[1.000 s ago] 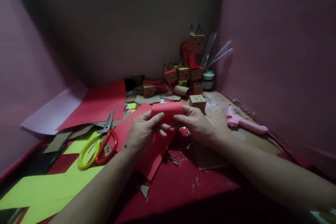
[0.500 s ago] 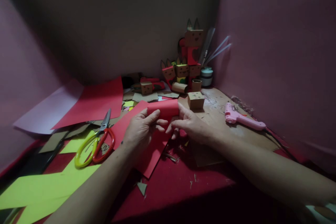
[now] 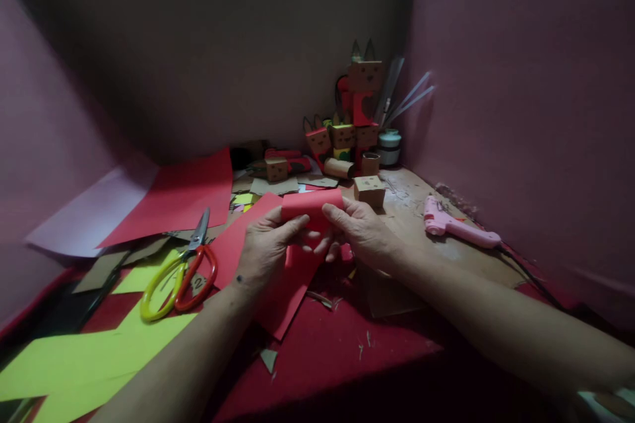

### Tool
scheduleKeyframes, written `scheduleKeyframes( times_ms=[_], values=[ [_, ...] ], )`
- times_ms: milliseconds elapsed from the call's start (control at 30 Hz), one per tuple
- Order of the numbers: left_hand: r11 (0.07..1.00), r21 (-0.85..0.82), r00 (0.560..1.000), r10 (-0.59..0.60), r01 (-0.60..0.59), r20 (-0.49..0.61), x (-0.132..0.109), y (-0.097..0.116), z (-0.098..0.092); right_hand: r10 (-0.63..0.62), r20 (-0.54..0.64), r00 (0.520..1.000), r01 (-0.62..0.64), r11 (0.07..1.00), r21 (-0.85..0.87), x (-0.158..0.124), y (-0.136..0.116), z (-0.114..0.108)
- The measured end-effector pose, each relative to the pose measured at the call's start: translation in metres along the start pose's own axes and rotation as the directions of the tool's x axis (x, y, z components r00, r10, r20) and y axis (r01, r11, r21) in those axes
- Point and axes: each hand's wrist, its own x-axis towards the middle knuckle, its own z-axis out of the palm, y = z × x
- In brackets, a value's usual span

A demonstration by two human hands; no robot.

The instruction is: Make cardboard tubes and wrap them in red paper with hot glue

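Observation:
A curled strip of red paper (image 3: 311, 201) is held between both hands near the middle of the view. My left hand (image 3: 270, 241) grips its left end, thumb in front and the other fingers partly behind and below. My right hand (image 3: 357, 228) holds the right end, its thumb pressed on the front face. Beneath the hands lies a larger red sheet (image 3: 285, 297), tilted on the red cloth. Just beyond my right hand sits a small cardboard box (image 3: 370, 192) with a face drawn on it.
Scissors (image 3: 198, 238) with yellow and red handles lie left, beside yellow paper (image 3: 74, 357) and a big red sheet (image 3: 183, 192). A pink glue gun (image 3: 461, 228) rests right. Cardboard figures (image 3: 366, 76), a cardboard roll (image 3: 339, 167) and a pale blue jar (image 3: 389, 145) stand behind.
The strip and both hands have shifted slightly right. My right thumb has come up onto the strip's front face. The view has shifted slightly.

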Motion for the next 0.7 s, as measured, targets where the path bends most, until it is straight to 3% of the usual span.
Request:
scheduleKeyframes(
  times_ms=[100, 267, 533, 700],
  values=[
    [0.999, 0.025, 1.0, 0.025, -0.024, -0.008, -0.001, 0.001, 0.001, -0.005, -0.054, 0.999, 0.002, 0.999, -0.053, -0.001, -0.001, 0.001],
    [0.998, 0.021, 0.997, 0.066, -0.067, 0.027, 0.0, 0.006, 0.001, -0.113, -0.069, 0.991, 0.112, 0.993, -0.02, -0.002, -0.005, 0.004],
    [0.99, 0.131, 0.984, 0.03, -0.054, 0.176, -0.001, 0.016, -0.002, 0.108, 0.009, 0.994, -0.108, 0.976, 0.191, 0.003, -0.001, -0.007],
    [0.994, 0.111, 0.992, -0.007, -0.007, 0.126, 0.0, 0.015, -0.003, 0.204, -0.031, 0.979, -0.193, 0.959, 0.209, 0.005, 0.003, -0.006]
  ],
)
